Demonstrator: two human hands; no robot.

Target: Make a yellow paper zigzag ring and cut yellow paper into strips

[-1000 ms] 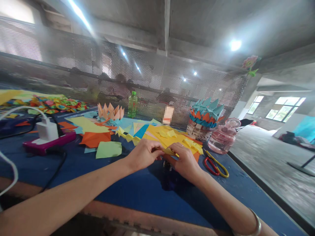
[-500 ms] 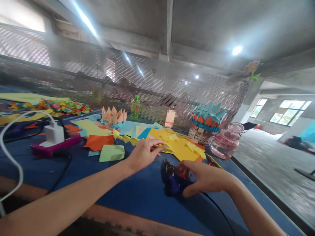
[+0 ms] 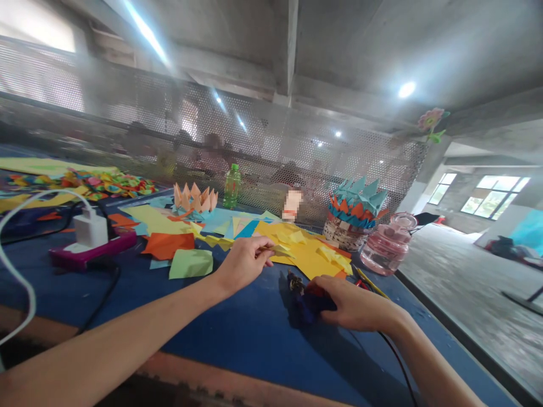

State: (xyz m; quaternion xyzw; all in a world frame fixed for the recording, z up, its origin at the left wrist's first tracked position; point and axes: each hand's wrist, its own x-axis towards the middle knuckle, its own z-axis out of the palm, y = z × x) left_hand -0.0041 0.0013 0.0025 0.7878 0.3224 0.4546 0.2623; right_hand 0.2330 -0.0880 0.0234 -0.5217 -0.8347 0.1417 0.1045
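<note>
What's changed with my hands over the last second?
The right hand let go of the folded yellow paper piece, moved down to the table and closed on the dark blue glue gun. The left hand kept pinching the paper. The pink jar stayed put.

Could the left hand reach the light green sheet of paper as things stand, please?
Probably yes: the green sheet lies flat and uncovered just beside the left hand, with bare table between them. That hand is pinching a small yellow folded piece, though, which may hamper a grasp.
</note>
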